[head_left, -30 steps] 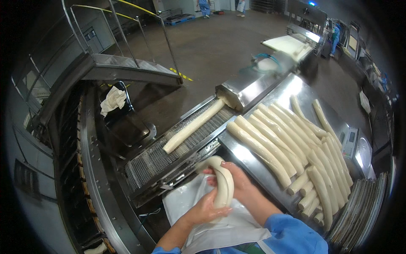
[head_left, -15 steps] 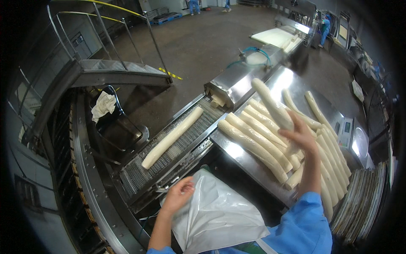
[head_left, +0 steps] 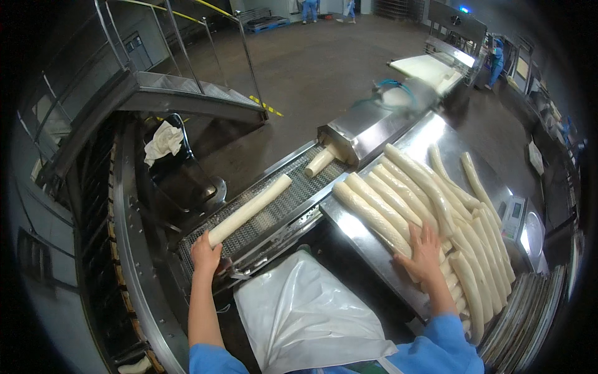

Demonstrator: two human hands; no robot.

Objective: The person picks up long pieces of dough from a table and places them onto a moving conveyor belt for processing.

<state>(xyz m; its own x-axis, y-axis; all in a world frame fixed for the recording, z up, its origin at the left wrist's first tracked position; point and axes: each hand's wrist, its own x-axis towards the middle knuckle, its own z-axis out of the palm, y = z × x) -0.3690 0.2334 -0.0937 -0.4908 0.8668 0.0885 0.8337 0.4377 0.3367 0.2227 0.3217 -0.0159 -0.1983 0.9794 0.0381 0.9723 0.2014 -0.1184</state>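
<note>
Moving the left hand (head_left: 205,254) from beside the white apron (head_left: 305,318) to the left mesh conveyor (head_left: 274,213) since the earlier frame, now touching the near end of the pale roll (head_left: 249,210) lying there, leaving it impossible to tell whether clamping on it. Holding the right hand (head_left: 425,257) with fingers spread apart over the near part of the row of rolls (head_left: 367,212) on the right metal table (head_left: 349,225), after putting down the raised one.

At your left, a log (head_left: 249,210) lies on the conveyor (head_left: 269,217), the housing (head_left: 367,136) beyond it; at your right, more logs (head_left: 427,190) lie on the table (head_left: 356,229), left of the scale (head_left: 516,218).
</note>
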